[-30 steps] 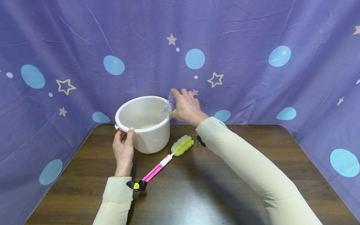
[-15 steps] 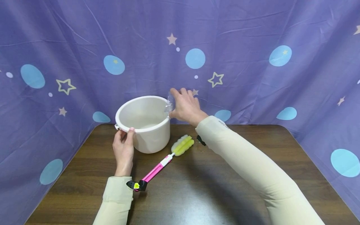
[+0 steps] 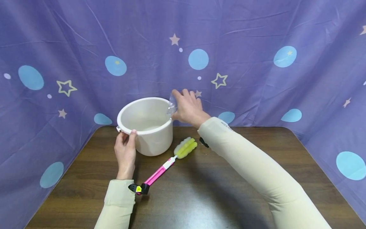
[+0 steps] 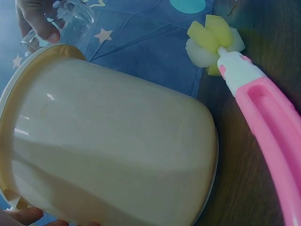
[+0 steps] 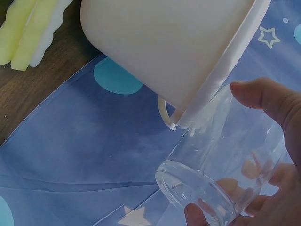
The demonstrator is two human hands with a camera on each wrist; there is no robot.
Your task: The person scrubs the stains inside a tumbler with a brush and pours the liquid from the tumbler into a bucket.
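Note:
A white plastic bucket (image 3: 154,143) stands upright at the back left of the table. My left hand (image 3: 125,154) holds it at the front left of its rim, thumb outside near the handle lug. Over the right side of the rim, my right hand (image 3: 188,108) grips a clear drinking glass (image 3: 172,106), tipped toward the bucket. In the right wrist view the glass (image 5: 207,160) lies against or just over the rim, with thumb and fingers around it. Whether any liquid runs from it I cannot tell. Some of the bucket's floor is hidden by its front wall.
A bottle brush with a pink handle (image 3: 155,175) and a yellow-and-white sponge head (image 3: 186,148) lies on the brown wooden table (image 3: 243,175) in front of the bucket. A purple curtain (image 3: 243,35) with stars and dots hangs close behind and at both sides.
My right hand and the glass have shifted very slightly up and left at the rim. The left hand, bucket and brush stay where they were.

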